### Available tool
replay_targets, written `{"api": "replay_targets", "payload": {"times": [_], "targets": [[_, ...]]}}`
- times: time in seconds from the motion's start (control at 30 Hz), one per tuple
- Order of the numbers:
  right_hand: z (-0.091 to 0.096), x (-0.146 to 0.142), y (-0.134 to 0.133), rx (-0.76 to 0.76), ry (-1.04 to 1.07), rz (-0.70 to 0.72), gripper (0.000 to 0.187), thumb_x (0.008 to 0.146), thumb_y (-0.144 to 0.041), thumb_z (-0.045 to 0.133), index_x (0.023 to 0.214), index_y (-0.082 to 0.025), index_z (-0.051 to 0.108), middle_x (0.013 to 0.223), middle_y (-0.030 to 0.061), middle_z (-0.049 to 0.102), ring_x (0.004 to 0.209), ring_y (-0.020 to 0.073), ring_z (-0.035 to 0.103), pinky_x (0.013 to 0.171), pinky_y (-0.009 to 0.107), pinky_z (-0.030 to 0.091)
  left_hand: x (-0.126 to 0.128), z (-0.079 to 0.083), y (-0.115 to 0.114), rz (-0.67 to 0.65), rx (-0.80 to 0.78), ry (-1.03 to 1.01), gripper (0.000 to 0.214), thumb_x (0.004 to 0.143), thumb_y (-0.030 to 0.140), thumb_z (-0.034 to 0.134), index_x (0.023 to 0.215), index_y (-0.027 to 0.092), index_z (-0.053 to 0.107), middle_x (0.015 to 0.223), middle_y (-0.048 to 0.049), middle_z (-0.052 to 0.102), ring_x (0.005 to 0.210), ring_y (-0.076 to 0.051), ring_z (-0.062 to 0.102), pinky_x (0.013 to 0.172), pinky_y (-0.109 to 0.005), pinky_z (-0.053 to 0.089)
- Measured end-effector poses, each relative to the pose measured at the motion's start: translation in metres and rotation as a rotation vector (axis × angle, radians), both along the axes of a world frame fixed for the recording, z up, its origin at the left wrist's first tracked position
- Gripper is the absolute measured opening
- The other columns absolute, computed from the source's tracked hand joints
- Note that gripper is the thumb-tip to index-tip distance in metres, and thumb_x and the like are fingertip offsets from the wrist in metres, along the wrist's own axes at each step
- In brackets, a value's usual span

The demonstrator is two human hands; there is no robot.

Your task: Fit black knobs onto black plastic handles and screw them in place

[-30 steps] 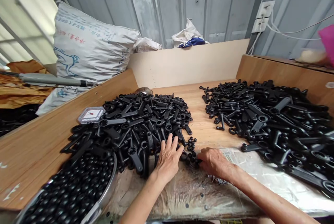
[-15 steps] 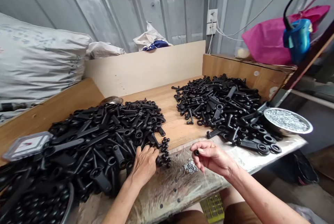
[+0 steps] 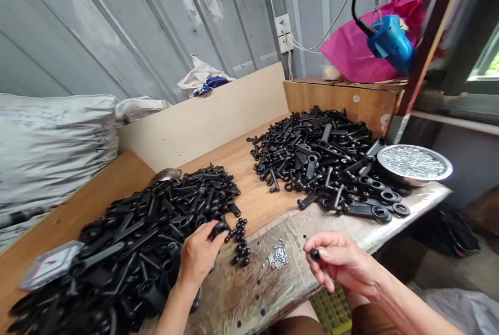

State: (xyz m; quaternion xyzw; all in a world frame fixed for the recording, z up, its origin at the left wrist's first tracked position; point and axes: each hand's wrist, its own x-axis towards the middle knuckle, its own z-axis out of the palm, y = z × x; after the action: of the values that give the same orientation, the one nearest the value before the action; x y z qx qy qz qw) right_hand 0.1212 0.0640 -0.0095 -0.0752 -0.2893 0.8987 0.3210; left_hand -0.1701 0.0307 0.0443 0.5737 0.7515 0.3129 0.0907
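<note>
My left hand (image 3: 198, 254) is closed on a black crank handle (image 3: 219, 229) at the right edge of the left pile of black crank handles (image 3: 156, 220). Most of the held piece is hidden by my fingers. Over the bench's front edge, my right hand (image 3: 343, 262) pinches a small black ball knob (image 3: 314, 254) between thumb and fingers. Several loose black ball knobs (image 3: 241, 252) lie just right of my left hand. Between my hands is a small heap of silver pins (image 3: 278, 256) on the plastic-covered front strip (image 3: 268, 288).
A second pile of black crank handles (image 3: 312, 153) spreads at the back right. Beside it a metal bowl (image 3: 448, 171) holds many silver pins. A clear plastic box (image 3: 52, 265) rests on the left pile. Wooden boards (image 3: 218, 108) wall the bench's back and sides.
My left hand has come up from the pile's edge with a crank handle in its fingers. My right hand still pinches the ball knob. The whole view has turned and tilted.
</note>
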Motion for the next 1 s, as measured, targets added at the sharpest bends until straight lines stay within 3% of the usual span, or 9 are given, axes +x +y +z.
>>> {"api": "replay_targets", "payload": {"times": [0.13,0.27,0.37,0.43,0.57,0.67,0.77,0.9,1.0], "targets": [[0.004,-0.004,-0.01,0.077,-0.032,-0.05,0.017,0.07,-0.028,0.071,0.08,-0.014,0.069,0.061,0.0025,0.061,0.054,0.0094,0.058,0.045,0.015,0.046,0.047,0.016,-0.01,0.094,0.157,-0.404,0.035,0.063,0.05,0.054,0.077,0.018,0.055,0.062,0.0004,0.056,0.048,-0.013,0.049,0.042,-0.024,0.037],[0.014,-0.006,-0.021,0.252,-0.125,-0.141,0.016,0.068,-0.029,0.072,0.076,-0.015,0.071,0.093,0.0076,0.06,0.085,0.0153,0.055,0.063,0.021,0.049,0.104,0.017,-0.02,0.083,0.213,-0.71,0.032,0.062,0.046,0.058,0.076,0.017,0.052,0.065,-0.0003,0.059,0.038,-0.01,0.046,0.032,-0.021,0.033],[0.017,-0.005,-0.025,0.288,-0.137,-0.134,0.016,0.067,-0.03,0.072,0.078,-0.017,0.071,0.101,0.0106,0.057,0.115,0.0266,0.039,0.067,0.028,0.051,0.132,0.008,-0.022,0.024,0.304,-1.012,0.026,0.056,0.033,0.07,0.069,0.017,0.053,0.062,0.0023,0.058,0.039,-0.009,0.05,0.032,-0.019,0.036],[0.017,-0.004,-0.026,0.286,-0.116,-0.166,0.016,0.068,-0.03,0.07,0.078,-0.018,0.071,0.099,0.0115,0.056,0.122,0.0285,0.03,0.063,0.028,0.052,0.141,-0.003,-0.023,-0.004,0.368,-1.144,0.026,0.054,0.026,0.075,0.07,0.017,0.055,0.06,0.0036,0.057,0.041,-0.011,0.053,0.035,-0.019,0.04],[0.016,0.0,-0.024,0.273,-0.126,-0.226,0.016,0.07,-0.031,0.068,0.078,-0.018,0.071,0.11,0.0109,0.05,0.106,0.0248,0.045,0.055,0.023,0.05,0.146,-0.021,-0.03,0.009,0.381,-1.193,0.03,0.057,0.025,0.077,0.077,0.018,0.056,0.06,0.0032,0.06,0.045,-0.012,0.056,0.039,-0.021,0.045],[0.018,0.006,-0.02,0.295,-0.187,-0.21,0.018,0.069,-0.033,0.069,0.077,-0.017,0.071,0.11,0.0088,0.048,0.086,0.0168,0.053,0.058,0.023,0.05,0.142,-0.023,-0.042,-0.08,0.234,-1.264,0.032,0.059,0.028,0.077,0.081,0.016,0.058,0.066,-0.0008,0.062,0.056,-0.015,0.06,0.044,-0.021,0.048],[0.024,0.015,-0.015,0.397,-0.237,-0.115,0.022,0.068,-0.036,0.07,0.077,-0.017,0.072,0.105,0.0073,0.051,0.08,0.0149,0.053,0.063,0.025,0.048,0.136,-0.023,-0.053,-0.269,-0.049,-1.465,0.032,0.066,0.038,0.071,0.085,0.015,0.059,0.076,-0.006,0.063,0.066,-0.021,0.064,0.043,-0.022,0.048],[0.034,0.022,-0.011,0.637,-0.282,0.012,0.027,0.072,-0.041,0.067,0.077,-0.015,0.072,0.092,0.0069,0.056,0.085,0.0177,0.052,0.079,0.033,0.042,0.133,-0.033,-0.056,-0.48,-0.448,-1.662,0.027,0.071,0.036,0.063,0.088,0.016,0.056,0.074,-0.0061,0.064,0.047,-0.015,0.061,0.034,-0.017,0.041],[0.036,0.023,-0.007,0.75,-0.309,0.037,0.026,0.075,-0.039,0.064,0.078,-0.015,0.072,0.087,0.0069,0.058,0.095,0.0203,0.049,0.086,0.035,0.038,0.138,-0.041,-0.055,-0.461,-0.473,-1.673,0.032,0.066,0.031,0.066,0.092,0.014,0.057,0.06,-0.0033,0.061,0.032,-0.005,0.045,0.031,-0.012,0.029]]}}
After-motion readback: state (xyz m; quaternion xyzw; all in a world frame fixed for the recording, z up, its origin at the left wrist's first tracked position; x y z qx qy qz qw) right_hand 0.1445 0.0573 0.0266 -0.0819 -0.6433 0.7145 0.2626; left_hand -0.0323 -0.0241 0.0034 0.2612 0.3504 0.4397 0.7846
